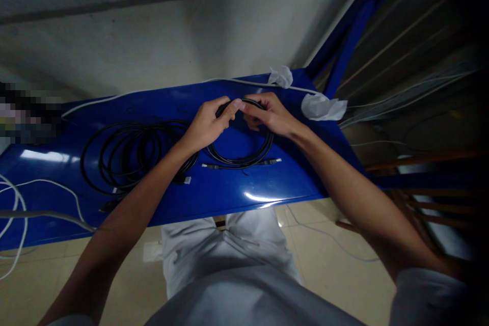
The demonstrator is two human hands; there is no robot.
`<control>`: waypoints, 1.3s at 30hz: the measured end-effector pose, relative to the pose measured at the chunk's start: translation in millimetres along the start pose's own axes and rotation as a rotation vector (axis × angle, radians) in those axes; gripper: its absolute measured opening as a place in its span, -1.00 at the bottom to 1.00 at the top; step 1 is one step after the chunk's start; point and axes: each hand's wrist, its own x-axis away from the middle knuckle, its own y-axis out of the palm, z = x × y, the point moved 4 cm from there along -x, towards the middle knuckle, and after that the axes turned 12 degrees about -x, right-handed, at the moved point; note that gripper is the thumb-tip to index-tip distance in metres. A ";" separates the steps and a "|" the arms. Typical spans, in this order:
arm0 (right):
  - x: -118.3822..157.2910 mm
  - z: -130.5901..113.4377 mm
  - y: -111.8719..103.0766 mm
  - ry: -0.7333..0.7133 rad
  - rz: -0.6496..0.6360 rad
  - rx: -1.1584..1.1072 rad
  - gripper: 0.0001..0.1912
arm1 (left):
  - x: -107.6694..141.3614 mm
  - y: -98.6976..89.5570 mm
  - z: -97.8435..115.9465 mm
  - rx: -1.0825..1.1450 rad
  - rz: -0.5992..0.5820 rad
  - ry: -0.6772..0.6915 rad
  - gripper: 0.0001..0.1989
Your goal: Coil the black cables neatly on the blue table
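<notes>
Both hands grip the far side of a coiled black cable [244, 162], thumbs almost meeting at the top of the loop. My left hand [212, 121] is closed around the coil's upper left. At the upper right, my right hand [269, 113] has its fingers wrapped around the same coil. Two plug ends, a left one [209, 166] and a right one [272, 161], show at the near side of the loop. Left of it lie more loops of black cable [130, 150], partly hidden by my left forearm, with a connector [182, 180] at their near edge.
The blue table [214, 193] stands against a pale wall. Crumpled white wrappings [324, 107] lie at its right end, beside a blue frame post [349, 41]. A white cable [126, 93] runs along the back edge. More white cable [17, 204] loops over the left side.
</notes>
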 end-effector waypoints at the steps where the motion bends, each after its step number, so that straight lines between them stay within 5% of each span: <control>1: -0.1 0.1 0.7 0.013 0.006 -0.045 -0.39 | -0.8 0.1 -0.5 0.046 0.007 -0.029 -0.41; 11: -3.2 16.0 0.1 0.165 0.055 -0.137 -0.43 | -8.4 -29.7 -9.2 0.289 0.339 -0.224 -0.31; 19: -6.3 9.4 -1.4 0.065 0.145 -0.340 -0.36 | -9.3 -28.9 2.4 0.396 0.220 -0.270 -0.14; 27: -6.0 -2.7 -17.6 0.019 0.330 -0.446 -0.28 | -3.7 -2.8 -3.1 0.230 0.022 -0.299 -0.20; 32: -7.7 -0.5 -18.7 -0.009 0.391 -0.453 -0.25 | 2.1 2.1 -3.6 -0.079 -0.184 -0.216 -0.22; 39: -10.5 8.5 -26.5 -0.038 0.477 -0.401 -0.30 | 5.6 -19.6 4.2 -0.797 0.058 -0.225 -0.20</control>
